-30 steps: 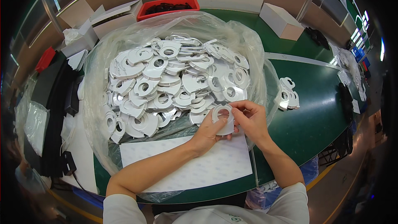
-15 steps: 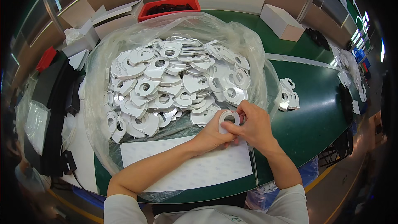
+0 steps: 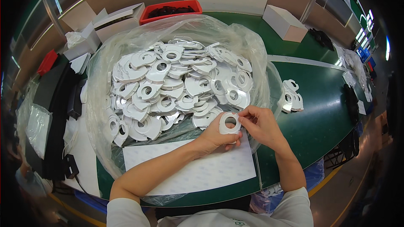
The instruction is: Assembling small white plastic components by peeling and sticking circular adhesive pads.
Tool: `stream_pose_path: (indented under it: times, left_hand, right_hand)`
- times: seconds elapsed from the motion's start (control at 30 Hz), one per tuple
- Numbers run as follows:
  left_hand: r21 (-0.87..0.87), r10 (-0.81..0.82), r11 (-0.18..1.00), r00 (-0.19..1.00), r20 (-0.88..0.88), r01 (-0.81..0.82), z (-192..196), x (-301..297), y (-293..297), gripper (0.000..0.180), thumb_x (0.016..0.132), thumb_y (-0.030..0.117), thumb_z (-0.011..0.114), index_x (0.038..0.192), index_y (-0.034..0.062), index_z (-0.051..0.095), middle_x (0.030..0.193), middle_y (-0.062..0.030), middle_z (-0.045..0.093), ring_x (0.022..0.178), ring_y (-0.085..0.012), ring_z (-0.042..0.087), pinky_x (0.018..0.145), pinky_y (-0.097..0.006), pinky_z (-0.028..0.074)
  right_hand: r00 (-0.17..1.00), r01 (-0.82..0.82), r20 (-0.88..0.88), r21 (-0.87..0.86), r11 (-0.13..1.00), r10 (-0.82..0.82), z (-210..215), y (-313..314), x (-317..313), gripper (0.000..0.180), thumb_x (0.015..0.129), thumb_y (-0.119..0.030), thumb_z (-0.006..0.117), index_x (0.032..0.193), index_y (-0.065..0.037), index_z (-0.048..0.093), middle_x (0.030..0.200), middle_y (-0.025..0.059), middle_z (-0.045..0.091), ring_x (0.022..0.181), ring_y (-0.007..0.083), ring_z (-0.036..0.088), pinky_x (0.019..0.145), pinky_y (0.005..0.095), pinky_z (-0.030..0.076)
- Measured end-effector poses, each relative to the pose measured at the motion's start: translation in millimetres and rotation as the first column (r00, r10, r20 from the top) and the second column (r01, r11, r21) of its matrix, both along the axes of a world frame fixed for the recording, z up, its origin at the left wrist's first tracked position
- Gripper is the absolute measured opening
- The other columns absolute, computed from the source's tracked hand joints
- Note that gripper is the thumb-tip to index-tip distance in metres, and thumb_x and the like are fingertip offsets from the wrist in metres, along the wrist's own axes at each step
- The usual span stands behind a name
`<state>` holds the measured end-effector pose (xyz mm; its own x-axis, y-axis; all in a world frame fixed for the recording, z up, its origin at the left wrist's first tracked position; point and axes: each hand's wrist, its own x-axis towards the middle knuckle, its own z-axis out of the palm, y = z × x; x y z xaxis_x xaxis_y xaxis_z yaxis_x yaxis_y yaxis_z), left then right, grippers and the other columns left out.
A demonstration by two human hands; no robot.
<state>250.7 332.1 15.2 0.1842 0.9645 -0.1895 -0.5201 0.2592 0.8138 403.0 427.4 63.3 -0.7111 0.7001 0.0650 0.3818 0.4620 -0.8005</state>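
Observation:
A white plastic part with a round hole point(image 3: 229, 129) is held in front of me, above the right end of a white paper sheet point(image 3: 189, 172). My left hand point(image 3: 211, 138) is closed around it from the left and below. At the part's upper right edge, the fingers of my right hand point(image 3: 260, 127) are pinched together; whether they grip the rim or something small is hidden. Just beyond my hands, a heap of similar white plastic parts point(image 3: 153, 73) fills a clear plastic bag point(image 3: 99, 113) spread wide on the green table point(image 3: 311, 120).
Several more white parts point(image 3: 291, 96) lie right of the bag. A red bin point(image 3: 145, 17) of black pieces and a white box point(image 3: 285, 23) stand along the back. At the left are a long black object point(image 3: 54, 113) and a small black adapter point(image 3: 70, 166) with a cable.
The white part has turned in my left hand, so its hole and face now show more fully. My right hand's thumb and fingers have drawn back from across it to its upper right edge.

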Motion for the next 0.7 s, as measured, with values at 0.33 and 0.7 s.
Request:
stream_pose_path:
  times: [0.33,0.7]
  left_hand:
    - [0.019,-0.121,0.993,0.988,0.094,0.120,-6,-5,-2,0.066,0.090,0.066,0.021,0.127,0.0123,0.033,0.088,-0.0123,0.058,0.069,-0.0204,0.062,0.045,-0.024,0.039]
    - [0.004,-0.238,0.971,0.962,-0.132,0.241,1,-5,2,0.091,0.075,0.083,0.006,0.126,0.0123,0.033,0.080,-0.0076,0.053,0.062,-0.0176,0.061,0.039,-0.023,0.040]
  right_hand:
    - [0.990,-0.019,-0.142,0.051,0.999,0.026,0,-3,-3,0.012,0.080,-0.007,0.065,0.084,0.003,0.067,0.070,0.0034,0.063,0.060,0.0052,0.053,0.054,0.0195,0.042]
    - [0.994,-0.010,0.112,0.190,0.982,-0.012,0,-5,-3,0.028,0.068,-0.028,0.072,0.063,-0.003,0.060,0.053,0.0073,0.057,0.048,0.0200,0.058,0.048,0.0308,0.045]
